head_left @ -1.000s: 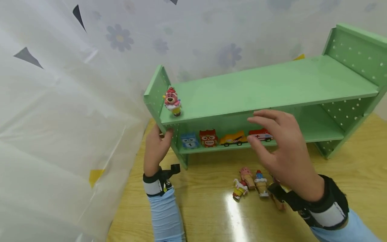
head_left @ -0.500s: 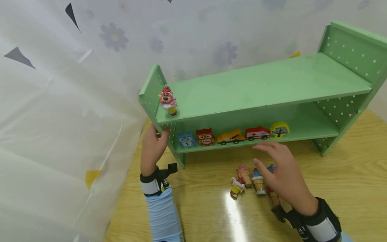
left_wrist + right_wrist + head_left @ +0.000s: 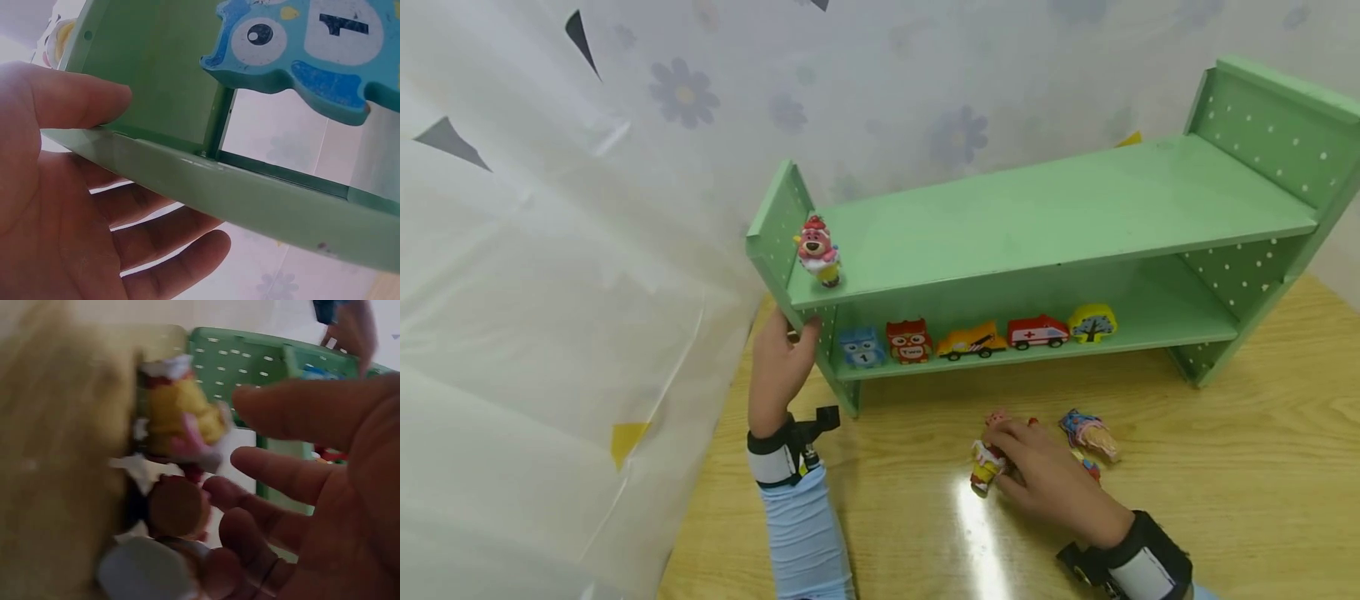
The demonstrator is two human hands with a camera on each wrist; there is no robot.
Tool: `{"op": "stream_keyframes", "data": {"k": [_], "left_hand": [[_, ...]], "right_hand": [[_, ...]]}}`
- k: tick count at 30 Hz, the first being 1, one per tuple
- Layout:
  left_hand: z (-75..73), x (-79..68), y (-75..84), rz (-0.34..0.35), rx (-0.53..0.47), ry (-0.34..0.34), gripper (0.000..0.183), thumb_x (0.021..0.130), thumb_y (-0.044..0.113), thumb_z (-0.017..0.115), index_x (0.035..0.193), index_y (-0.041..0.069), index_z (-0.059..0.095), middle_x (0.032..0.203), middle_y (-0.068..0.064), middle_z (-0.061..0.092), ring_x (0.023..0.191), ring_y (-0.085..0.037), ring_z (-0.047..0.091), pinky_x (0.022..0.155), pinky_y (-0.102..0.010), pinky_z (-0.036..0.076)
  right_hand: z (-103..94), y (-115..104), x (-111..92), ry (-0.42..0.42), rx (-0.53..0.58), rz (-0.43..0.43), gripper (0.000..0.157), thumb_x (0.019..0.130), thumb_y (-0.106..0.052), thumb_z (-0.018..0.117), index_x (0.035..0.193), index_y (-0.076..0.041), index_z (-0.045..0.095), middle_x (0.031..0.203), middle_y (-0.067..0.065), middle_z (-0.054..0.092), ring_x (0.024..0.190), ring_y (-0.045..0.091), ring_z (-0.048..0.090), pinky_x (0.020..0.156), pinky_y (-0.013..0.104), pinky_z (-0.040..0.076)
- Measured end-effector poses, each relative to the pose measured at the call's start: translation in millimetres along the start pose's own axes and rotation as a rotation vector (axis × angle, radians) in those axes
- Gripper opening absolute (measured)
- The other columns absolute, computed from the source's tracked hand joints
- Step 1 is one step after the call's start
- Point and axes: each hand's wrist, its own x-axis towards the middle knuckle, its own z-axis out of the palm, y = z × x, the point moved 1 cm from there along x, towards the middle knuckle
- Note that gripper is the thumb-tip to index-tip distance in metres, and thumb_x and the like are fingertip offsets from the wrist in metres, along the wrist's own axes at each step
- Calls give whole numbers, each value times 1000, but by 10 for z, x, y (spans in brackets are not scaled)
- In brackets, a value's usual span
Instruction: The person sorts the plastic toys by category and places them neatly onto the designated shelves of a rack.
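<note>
My left hand (image 3: 778, 371) holds the left side panel of a green two-tier shelf (image 3: 1022, 221). In the left wrist view the thumb (image 3: 81, 100) lies inside the panel, the other fingers outside. My right hand (image 3: 1048, 479) is low over a group of ice-cream-cone figurines, partly hiding them. Nearest its fingertips are a yellow-and-white figurine (image 3: 985, 468) and a pink one (image 3: 997, 418). The right wrist view is blurred; its fingers (image 3: 281, 472) are spread beside the yellow figurine (image 3: 184, 412). A blue-and-pink cone figurine (image 3: 1090, 435) lies farther right.
On the top tier, a pink bear cone figurine (image 3: 817, 252) stands at the left end. Along the lower tier stand a blue owl (image 3: 862, 348), a red owl (image 3: 910, 342), a yellow tow truck (image 3: 972, 342), an ambulance (image 3: 1037, 332) and a yellow tree (image 3: 1092, 322).
My right hand has come down from in front of the shelf to the figurines on the table, uncovering the ambulance and tree. My left hand stays on the side panel.
</note>
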Motion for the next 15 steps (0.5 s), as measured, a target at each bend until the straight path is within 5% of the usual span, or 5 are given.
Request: {"op": "stream_keyframes", "data": {"k": [5,15], "left_hand": [[6,4,-5,3,1,-5,33,95,29,52,122,9,54,115,-13,64,98,-26,62,81,-47,55],[3,0,-3,-4,0,3,30,94,28,53,117,8,56,113,-13,65,97,-26,62,80,-47,55]], "right_hand": [[97,-1,7,-33,-47,1,47,74,-14,76,118,-6,63,117,10,62,107,28,58,89,49,50],[225,-65,30,17,-67,12,34,71,-18,77,102,-16,62,102,0,66,81,15,50,64,30,44]]}}
